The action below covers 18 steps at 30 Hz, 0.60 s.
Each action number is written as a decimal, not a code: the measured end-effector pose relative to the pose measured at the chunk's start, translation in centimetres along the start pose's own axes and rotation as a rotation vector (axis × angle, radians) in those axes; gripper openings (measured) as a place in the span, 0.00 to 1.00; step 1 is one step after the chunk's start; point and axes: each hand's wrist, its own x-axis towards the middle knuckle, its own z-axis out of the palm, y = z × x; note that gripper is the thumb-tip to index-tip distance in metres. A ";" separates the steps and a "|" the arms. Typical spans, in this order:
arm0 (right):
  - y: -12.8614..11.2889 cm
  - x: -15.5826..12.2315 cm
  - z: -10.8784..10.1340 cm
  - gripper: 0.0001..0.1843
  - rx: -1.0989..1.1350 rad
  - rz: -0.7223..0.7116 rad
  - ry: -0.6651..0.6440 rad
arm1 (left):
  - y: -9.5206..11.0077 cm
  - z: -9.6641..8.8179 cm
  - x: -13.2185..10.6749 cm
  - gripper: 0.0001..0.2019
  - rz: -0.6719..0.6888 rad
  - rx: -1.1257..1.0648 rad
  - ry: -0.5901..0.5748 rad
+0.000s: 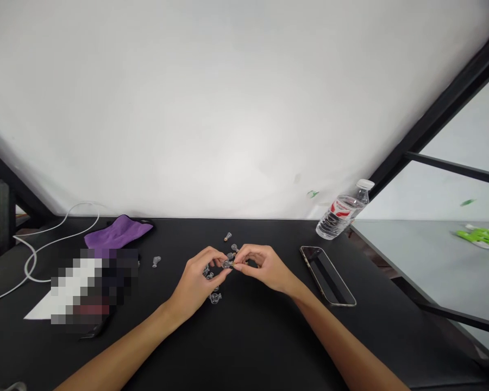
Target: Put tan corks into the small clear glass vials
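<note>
My left hand (199, 279) and my right hand (262, 266) meet over the middle of a black table (252, 336). Both pinch one tiny clear glass vial (227, 263) between their fingertips. Several more tiny vials lie about them: one under my left hand (215, 297), one with a cork further back (227, 236), one off to the left (156, 261). My fingers hide part of the cluster.
A phone (328, 274) lies face up right of my hands. A water bottle (342, 210) lies against the wall. A purple cloth (116, 231), a white cable (36, 247) and a blurred patch sit at left. A grey table (424, 255) with green items (484, 238) stands right.
</note>
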 end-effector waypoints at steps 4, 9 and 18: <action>0.0 0.0 0.0 0.11 -0.010 -0.005 0.017 | -0.1 0.0 -0.1 0.05 -0.001 -0.003 -0.006; 0.1 0.1 -0.2 0.10 0.004 0.014 0.031 | 0.1 0.2 -0.3 0.05 -0.018 -0.008 -0.015; -0.3 0.0 -0.5 0.07 -0.090 -0.026 0.028 | 0.0 0.4 -0.6 0.04 0.021 -0.003 -0.049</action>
